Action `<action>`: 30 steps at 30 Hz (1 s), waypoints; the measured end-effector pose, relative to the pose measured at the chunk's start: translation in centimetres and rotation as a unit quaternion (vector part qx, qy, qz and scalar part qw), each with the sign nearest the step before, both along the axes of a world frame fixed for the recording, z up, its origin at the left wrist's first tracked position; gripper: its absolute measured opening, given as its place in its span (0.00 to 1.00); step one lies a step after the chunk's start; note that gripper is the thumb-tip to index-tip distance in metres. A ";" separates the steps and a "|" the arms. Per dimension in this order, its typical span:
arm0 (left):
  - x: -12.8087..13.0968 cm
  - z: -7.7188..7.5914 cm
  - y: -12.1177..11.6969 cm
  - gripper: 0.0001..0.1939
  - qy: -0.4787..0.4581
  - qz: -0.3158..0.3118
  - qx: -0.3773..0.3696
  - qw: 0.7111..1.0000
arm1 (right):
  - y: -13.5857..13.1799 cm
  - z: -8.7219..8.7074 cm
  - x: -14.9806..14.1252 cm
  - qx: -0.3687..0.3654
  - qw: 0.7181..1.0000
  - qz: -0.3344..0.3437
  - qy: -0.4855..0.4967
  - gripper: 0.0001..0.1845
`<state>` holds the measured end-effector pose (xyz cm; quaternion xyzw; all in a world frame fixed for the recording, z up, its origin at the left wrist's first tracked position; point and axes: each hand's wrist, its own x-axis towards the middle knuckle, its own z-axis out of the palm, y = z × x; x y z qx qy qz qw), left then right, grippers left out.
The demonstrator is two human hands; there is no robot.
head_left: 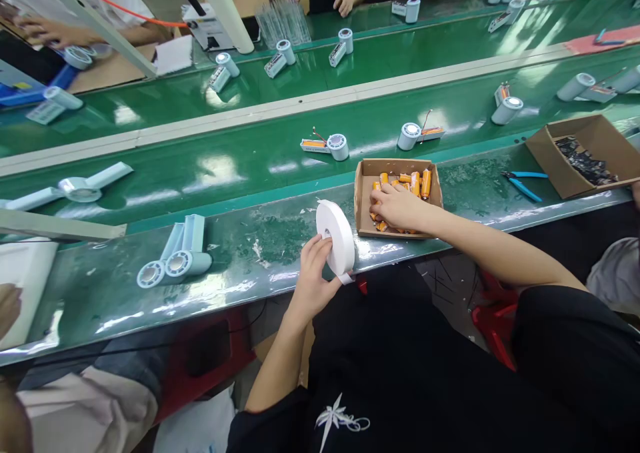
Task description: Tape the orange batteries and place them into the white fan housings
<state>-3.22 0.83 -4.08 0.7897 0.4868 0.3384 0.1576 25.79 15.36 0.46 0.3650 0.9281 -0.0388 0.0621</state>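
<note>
A white roll of tape (340, 236) stands on edge at the front of the bench, gripped by my left hand (314, 276), with fingers in its core. A short loose end of tape hangs near my thumb. My right hand (397, 206) reaches into a low cardboard box (400, 233) of orange cylindrical batteries (426, 183). Its fingers are bent down among the batteries at the box's left side. The fingertips are partly hidden, so what they pinch cannot be made out.
Two pale blue fan-like housings (187, 263) lie left on the bench (255, 246). Blue-handled pliers (525, 183) and a box of small black parts (560, 166) are right. Ahead, a green conveyor (240, 153) carries several housings with batteries. Other people sit across and on both sides.
</note>
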 end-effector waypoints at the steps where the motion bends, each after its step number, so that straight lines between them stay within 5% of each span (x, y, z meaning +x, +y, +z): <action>1: 0.1 0.0 0.0 0.32 0.000 -0.003 0.007 1.000 | 0.4 0.0 0.1 -0.015 1.000 -0.007 0.012 0.15; 5: 0.0 0.0 -0.2 0.32 0.022 0.004 0.020 1.000 | 1.9 0.7 1.2 -0.146 0.959 -0.088 0.224 0.17; 10: 0.0 0.1 -0.2 0.33 0.078 0.011 0.054 0.995 | -0.2 2.2 1.6 -0.356 0.723 -0.169 0.568 0.33; 12: 0.1 0.3 -0.1 0.34 0.097 0.019 0.067 0.993 | -2.0 2.9 1.2 -0.418 0.681 -0.151 0.582 0.36; 17: 0.6 1.2 -0.4 0.35 0.142 0.035 0.070 0.987 | -5.5 4.2 0.6 -0.411 0.718 -0.123 0.549 0.39; 26: 0.8 3.0 -1.1 0.35 0.230 -0.002 0.168 0.959 | -6.3 5.6 0.8 -0.177 0.895 -0.127 0.390 0.28; 30: 0.3 3.4 -1.2 0.37 0.247 -0.011 0.154 0.957 | -5.7 5.6 1.3 -0.189 0.919 -0.106 0.329 0.29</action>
